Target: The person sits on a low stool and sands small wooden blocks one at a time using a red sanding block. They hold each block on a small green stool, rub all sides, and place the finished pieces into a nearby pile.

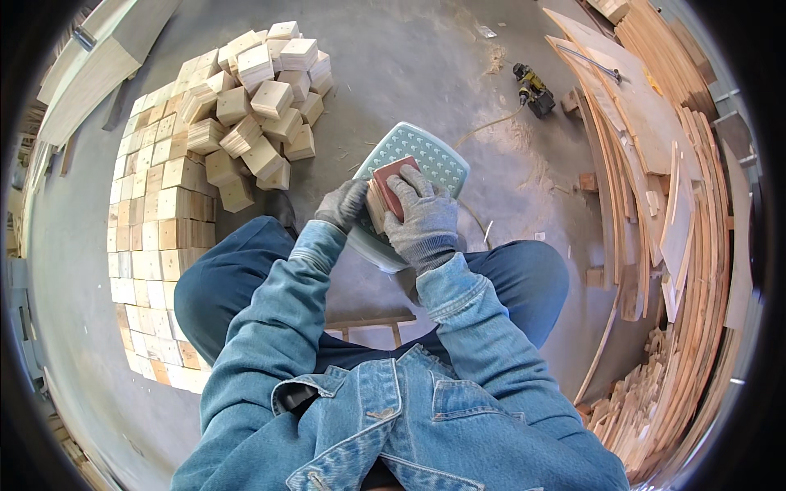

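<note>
My right hand (pixel 422 214) is closed flat over the red sanding pad (pixel 393 182), pressing it on a wood block (pixel 377 204); my left hand (pixel 344 203) is curled round the block's near side, atop the pale stool (pixel 438 155) btwn my knees. Risk: block's small, grip's gloved — a hard stroke could skid it off the stool edge, or rake my left fingers. Room: bare floor ahead. Left, block pile (pixel 254 98) near. Right, drill (pixel 534 88) w/ cord, plank stacks (pixel 655 147) well apart.
</note>
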Action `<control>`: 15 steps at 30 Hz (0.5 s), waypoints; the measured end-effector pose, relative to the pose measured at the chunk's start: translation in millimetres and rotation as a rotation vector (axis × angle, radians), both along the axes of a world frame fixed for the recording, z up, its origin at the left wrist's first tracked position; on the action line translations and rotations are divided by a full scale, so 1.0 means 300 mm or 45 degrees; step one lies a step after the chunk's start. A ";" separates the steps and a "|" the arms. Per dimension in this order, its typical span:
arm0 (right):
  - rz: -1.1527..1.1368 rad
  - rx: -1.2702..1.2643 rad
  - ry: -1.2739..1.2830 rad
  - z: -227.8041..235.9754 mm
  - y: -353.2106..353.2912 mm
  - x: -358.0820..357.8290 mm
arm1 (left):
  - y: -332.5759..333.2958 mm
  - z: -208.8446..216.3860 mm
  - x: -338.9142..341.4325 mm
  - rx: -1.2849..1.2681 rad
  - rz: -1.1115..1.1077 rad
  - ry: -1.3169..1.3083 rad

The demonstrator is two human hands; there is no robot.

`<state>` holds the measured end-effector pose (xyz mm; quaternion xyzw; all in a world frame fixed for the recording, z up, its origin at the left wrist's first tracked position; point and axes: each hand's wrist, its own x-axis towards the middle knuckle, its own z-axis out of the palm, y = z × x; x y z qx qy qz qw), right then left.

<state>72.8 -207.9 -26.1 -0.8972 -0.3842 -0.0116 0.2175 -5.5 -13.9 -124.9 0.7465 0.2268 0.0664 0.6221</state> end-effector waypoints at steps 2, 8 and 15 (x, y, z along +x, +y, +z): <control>-0.004 0.002 0.020 0.001 -0.001 -0.003 | -0.009 0.053 -0.016 0.126 -0.076 0.070; -0.018 0.024 -0.034 -0.015 -0.016 0.000 | -0.008 0.045 -0.070 0.238 -0.119 0.076; -0.083 -0.025 -0.013 0.014 -0.016 -0.013 | -0.074 0.035 -0.124 0.148 -0.034 0.005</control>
